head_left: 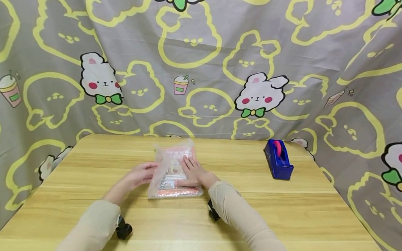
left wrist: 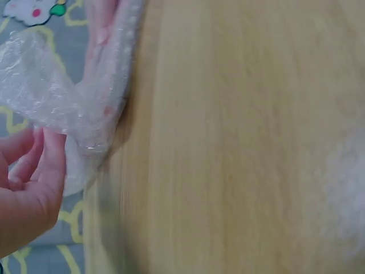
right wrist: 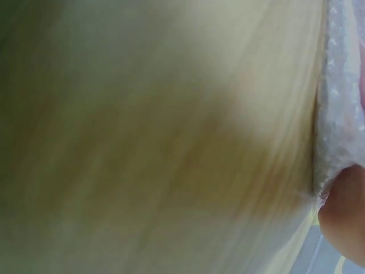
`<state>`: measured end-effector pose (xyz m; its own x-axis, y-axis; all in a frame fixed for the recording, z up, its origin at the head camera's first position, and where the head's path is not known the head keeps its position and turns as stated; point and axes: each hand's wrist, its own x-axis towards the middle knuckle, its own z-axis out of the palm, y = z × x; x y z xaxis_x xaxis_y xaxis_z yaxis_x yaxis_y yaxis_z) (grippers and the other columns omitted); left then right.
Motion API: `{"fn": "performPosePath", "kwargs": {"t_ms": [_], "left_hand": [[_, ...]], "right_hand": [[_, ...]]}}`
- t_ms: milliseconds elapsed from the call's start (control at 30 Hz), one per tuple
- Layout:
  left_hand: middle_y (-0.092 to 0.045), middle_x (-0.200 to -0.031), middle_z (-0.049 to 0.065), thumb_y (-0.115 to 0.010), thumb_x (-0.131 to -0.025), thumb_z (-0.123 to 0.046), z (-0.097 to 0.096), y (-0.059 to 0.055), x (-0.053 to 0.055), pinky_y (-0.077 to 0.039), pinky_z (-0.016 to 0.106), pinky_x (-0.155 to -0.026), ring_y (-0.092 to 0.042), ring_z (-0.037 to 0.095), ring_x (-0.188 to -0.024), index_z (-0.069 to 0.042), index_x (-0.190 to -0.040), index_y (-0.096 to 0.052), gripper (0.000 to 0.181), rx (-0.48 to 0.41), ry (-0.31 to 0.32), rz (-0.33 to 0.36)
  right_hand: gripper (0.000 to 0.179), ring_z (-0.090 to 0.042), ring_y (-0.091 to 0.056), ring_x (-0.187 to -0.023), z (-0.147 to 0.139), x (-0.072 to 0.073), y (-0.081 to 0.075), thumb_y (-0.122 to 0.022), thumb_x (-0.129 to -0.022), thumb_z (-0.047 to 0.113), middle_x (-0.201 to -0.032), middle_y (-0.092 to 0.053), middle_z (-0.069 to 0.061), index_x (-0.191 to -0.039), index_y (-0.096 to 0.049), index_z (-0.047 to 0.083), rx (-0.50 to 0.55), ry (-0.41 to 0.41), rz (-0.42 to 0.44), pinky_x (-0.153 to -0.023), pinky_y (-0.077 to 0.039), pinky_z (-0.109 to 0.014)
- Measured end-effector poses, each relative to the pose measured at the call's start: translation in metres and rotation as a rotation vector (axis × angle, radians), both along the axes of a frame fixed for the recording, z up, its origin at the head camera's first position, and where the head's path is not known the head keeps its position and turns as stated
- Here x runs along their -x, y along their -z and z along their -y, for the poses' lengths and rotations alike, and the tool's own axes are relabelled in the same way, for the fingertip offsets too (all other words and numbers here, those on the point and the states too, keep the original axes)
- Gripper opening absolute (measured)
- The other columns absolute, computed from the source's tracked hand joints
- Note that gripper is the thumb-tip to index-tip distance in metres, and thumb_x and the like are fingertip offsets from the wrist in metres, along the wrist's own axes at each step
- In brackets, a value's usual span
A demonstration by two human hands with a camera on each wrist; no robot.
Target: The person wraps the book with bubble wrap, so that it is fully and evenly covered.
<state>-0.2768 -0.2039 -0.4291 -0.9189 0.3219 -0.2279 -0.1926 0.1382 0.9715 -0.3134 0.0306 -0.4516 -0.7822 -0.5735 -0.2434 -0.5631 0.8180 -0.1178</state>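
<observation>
A flat pack with an orange-and-white printed face (head_left: pixel 176 168) lies on the table inside clear bubble wrap (head_left: pixel 156 182). My left hand (head_left: pixel 143 174) is at its left side. In the left wrist view, the thumb and fingertips of that hand pinch a raised flap of bubble wrap (left wrist: pixel 57 94). My right hand (head_left: pixel 194 173) presses on the right part of the wrapped pack with its fingers spread. Only a bit of the right hand (right wrist: pixel 345 220) shows in the right wrist view, beside the wrap's edge. The left fingertips are partly hidden behind the wrap in the head view.
A blue tape dispenser (head_left: pixel 279 161) with a pink core stands on the right of the wooden table (head_left: pixel 260 221). Behind the table and along its sides hangs a grey curtain (head_left: pixel 207 113) with rabbit drawings. Each sleeve carries a black wrist camera (head_left: pixel 123 229).
</observation>
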Motion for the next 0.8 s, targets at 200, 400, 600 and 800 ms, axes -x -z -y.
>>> {"fn": "performPosePath", "kwargs": {"t_ms": [200,400,600,800], "left_hand": [[-0.058,-0.102,0.027,-0.053,-0.076,0.01,-0.018,0.001,0.002,-0.052,0.034,-0.075,-0.058,0.029,-0.087,0.015,-0.114,-0.051,0.039,0.345,0.021,-0.426],[-0.048,-0.12,0.032,-0.061,-0.072,0.012,-0.028,0.004,0.004,-0.04,0.054,-0.093,-0.047,0.045,-0.109,0.011,-0.123,-0.047,0.052,0.565,0.034,-0.707],[-0.01,-0.142,0.038,-0.044,-0.094,-0.009,-0.029,0.007,0.005,-0.01,0.063,-0.104,-0.007,0.051,-0.131,0.01,-0.138,-0.025,0.052,0.58,0.262,-0.621],[0.013,-0.145,0.03,-0.025,-0.096,-0.05,-0.035,0.005,0.003,0.008,0.065,-0.101,0.015,0.046,-0.132,-0.001,-0.145,-0.01,0.07,0.703,0.437,-0.434]], "right_hand": [[0.096,-0.027,0.007,-0.139,-0.001,0.0,-0.001,-0.038,-0.085,0.065,-0.152,0.01,-0.013,-0.146,0.006,0.006,-0.001,0.002,-0.01,-0.113,0.001,-0.042],[0.096,-0.025,0.011,-0.139,0.002,0.001,-0.003,-0.037,-0.084,0.067,-0.152,0.014,-0.01,-0.146,0.007,0.008,-0.015,0.005,0.009,-0.113,0.002,-0.04],[0.094,-0.024,0.012,-0.139,0.004,0.003,0.0,-0.035,-0.085,0.067,-0.151,0.015,-0.009,-0.146,0.007,0.01,0.002,0.015,0.025,-0.112,0.005,-0.04],[0.067,-0.023,0.012,-0.139,-0.001,0.005,0.002,-0.022,-0.096,0.045,-0.152,0.015,-0.008,-0.146,0.004,0.009,0.045,0.032,0.064,-0.112,0.007,-0.039]]}}
